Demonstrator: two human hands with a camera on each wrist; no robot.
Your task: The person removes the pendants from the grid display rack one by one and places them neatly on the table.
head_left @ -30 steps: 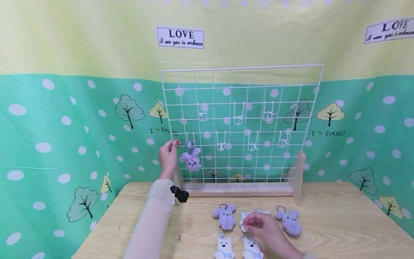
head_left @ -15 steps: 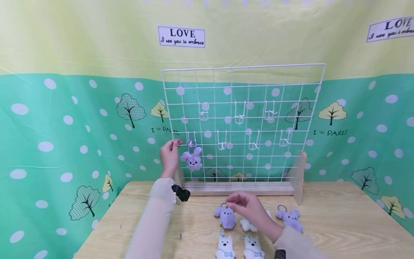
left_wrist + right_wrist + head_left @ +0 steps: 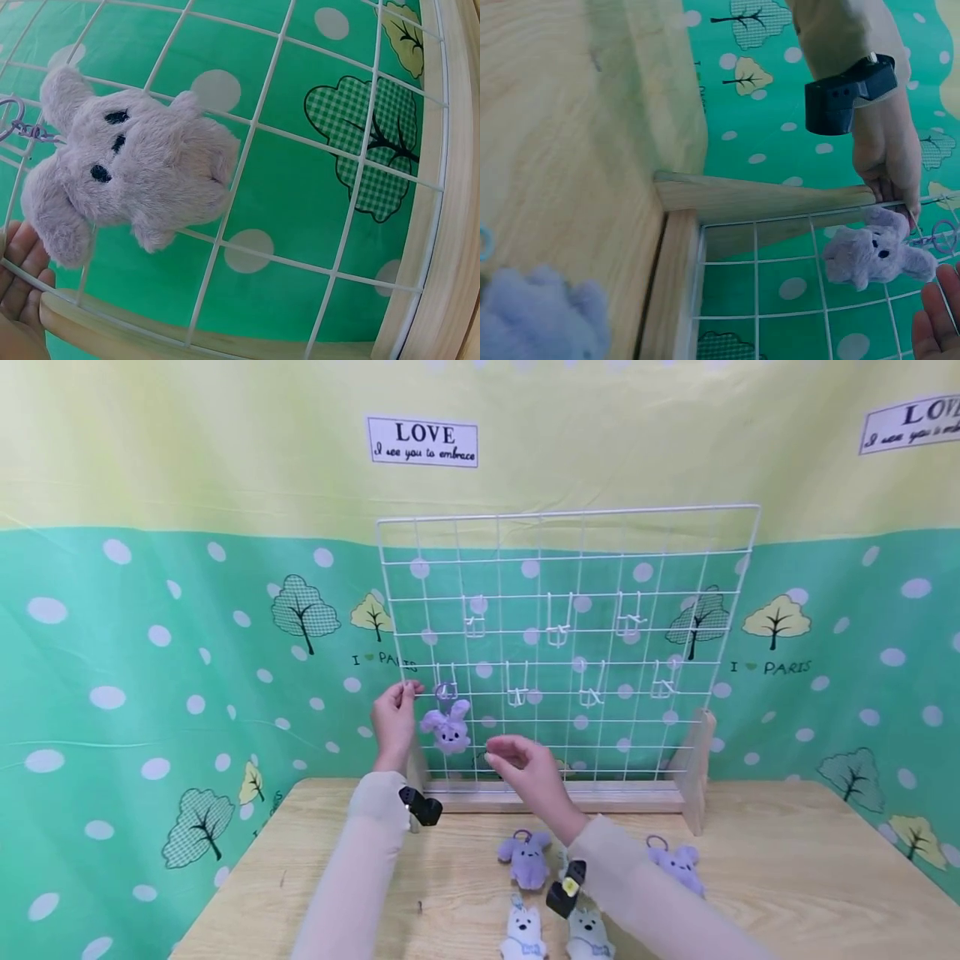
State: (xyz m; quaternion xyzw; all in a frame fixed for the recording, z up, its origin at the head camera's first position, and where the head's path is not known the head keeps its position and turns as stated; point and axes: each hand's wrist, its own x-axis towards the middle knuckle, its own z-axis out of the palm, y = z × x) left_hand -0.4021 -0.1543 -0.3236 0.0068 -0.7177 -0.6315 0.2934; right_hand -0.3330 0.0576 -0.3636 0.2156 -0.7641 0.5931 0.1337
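Note:
A purple plush bunny keychain (image 3: 452, 737) hangs by its ring from a hook at the left of the white wire grid rack (image 3: 570, 513). My left hand (image 3: 393, 722) grips the rack's left edge beside it; in the left wrist view its fingers (image 3: 34, 259) show at the frame wire. My right hand (image 3: 528, 772) is raised in front of the lower grid, right of the hanging bunny, with loosely bent fingers and nothing in them. In the right wrist view its fingers (image 3: 937, 311) appear just below the bunny (image 3: 870, 251).
On the wooden table (image 3: 247, 893) lie two more purple bunny keychains, one in the middle (image 3: 527, 862) and one at the right (image 3: 678, 867). Two white plush keychains (image 3: 523, 933) lie nearer; another is mostly hidden by the right sleeve. Several white hooks (image 3: 558, 633) hang on the grid.
My right hand has moved from over the plush keychains on the table up and left to the grid, near the hanging bunny. My left hand stays on the rack's edge.

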